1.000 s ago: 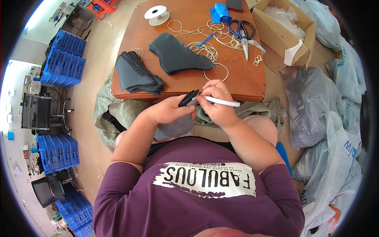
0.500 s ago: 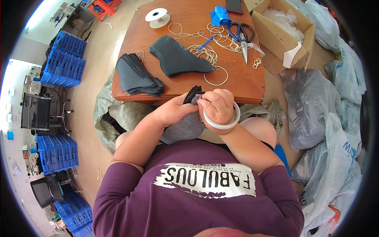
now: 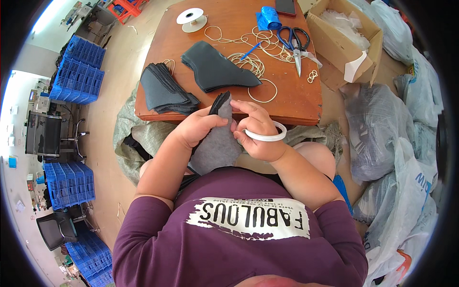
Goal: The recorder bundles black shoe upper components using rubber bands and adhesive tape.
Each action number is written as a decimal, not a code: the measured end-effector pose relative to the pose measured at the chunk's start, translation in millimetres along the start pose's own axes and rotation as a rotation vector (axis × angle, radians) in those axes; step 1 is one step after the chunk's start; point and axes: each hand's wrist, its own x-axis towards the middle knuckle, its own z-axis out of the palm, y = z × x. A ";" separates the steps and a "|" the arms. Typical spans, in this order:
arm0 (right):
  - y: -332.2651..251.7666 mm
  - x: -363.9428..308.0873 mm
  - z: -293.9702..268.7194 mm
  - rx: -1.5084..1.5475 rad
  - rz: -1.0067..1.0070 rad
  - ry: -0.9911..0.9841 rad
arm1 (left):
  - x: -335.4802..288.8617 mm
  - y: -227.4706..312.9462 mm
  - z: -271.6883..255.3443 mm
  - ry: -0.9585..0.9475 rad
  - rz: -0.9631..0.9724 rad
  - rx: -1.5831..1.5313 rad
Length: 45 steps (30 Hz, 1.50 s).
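A stack of cut fabric pieces (image 3: 217,148), grey on the face toward me with dark layers behind, stands tilted above my lap. My left hand (image 3: 203,125) is closed on its left edge, thumb across the grey face. At the right edge, my right hand (image 3: 258,128) has its fingers apart, with the index fingertip touching near the top. A white bangle (image 3: 267,137) circles that wrist. Just beyond, on the wooden table (image 3: 296,103), lie a fanned pile of dark fabric pieces (image 3: 167,91) and another dark stack (image 3: 217,69).
Thin cream cord (image 3: 248,62), a blue pen (image 3: 250,50), scissors (image 3: 295,48), a blue plastic roll (image 3: 268,19), a white spool (image 3: 192,20) and a phone (image 3: 285,6) lie on the table. A cardboard box (image 3: 334,40) and filled plastic bags (image 3: 380,129) stand right; blue crates (image 3: 76,79) left.
My right hand has released the bent top of the stack and opened, shifting slightly downward. The stack now stands straighter, showing more of its grey face. My left hand has moved slightly left.
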 end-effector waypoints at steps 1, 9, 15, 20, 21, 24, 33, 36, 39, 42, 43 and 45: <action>0.5 -0.3 0.5 0.045 0.007 0.001 | 0.5 -0.7 -2.1 -0.031 0.018 -0.018; 0.9 -2.1 -4.8 0.109 0.108 -0.074 | 4.0 -4.3 3.5 -0.095 0.035 0.400; 10.8 -4.3 -1.5 -0.175 0.116 -0.050 | 8.9 -13.3 -6.5 -0.223 0.038 0.536; 8.0 -1.9 -0.2 -0.275 0.097 -0.011 | 11.7 -17.1 -4.8 -0.203 -0.009 0.695; 6.5 -1.2 0.9 -0.297 0.088 0.021 | 13.2 -20.3 -6.4 -0.208 -0.012 0.677; 8.5 -2.5 1.5 -0.311 0.074 0.056 | 13.8 -21.1 -6.5 -0.228 -0.021 0.673; 7.9 -1.2 -3.6 -0.271 0.094 0.003 | 4.8 -10.7 -12.3 -0.363 -0.025 0.774; 6.4 0.0 -4.2 -0.262 0.094 -0.009 | 4.1 -11.2 -14.8 -0.393 -0.028 0.739; 6.2 0.5 -2.7 -0.300 0.040 0.045 | 2.1 -15.8 -10.5 -0.345 -0.028 0.506; 2.1 -1.6 2.5 -0.399 -0.073 0.127 | 4.9 -19.5 -6.9 -0.286 0.007 0.189; -0.5 -2.8 4.1 -0.460 -0.134 0.156 | 5.9 -20.1 -6.6 -0.292 0.043 0.052; -4.5 -3.0 3.9 -0.468 -0.153 0.137 | 8.4 -19.0 -7.0 -0.283 0.051 0.058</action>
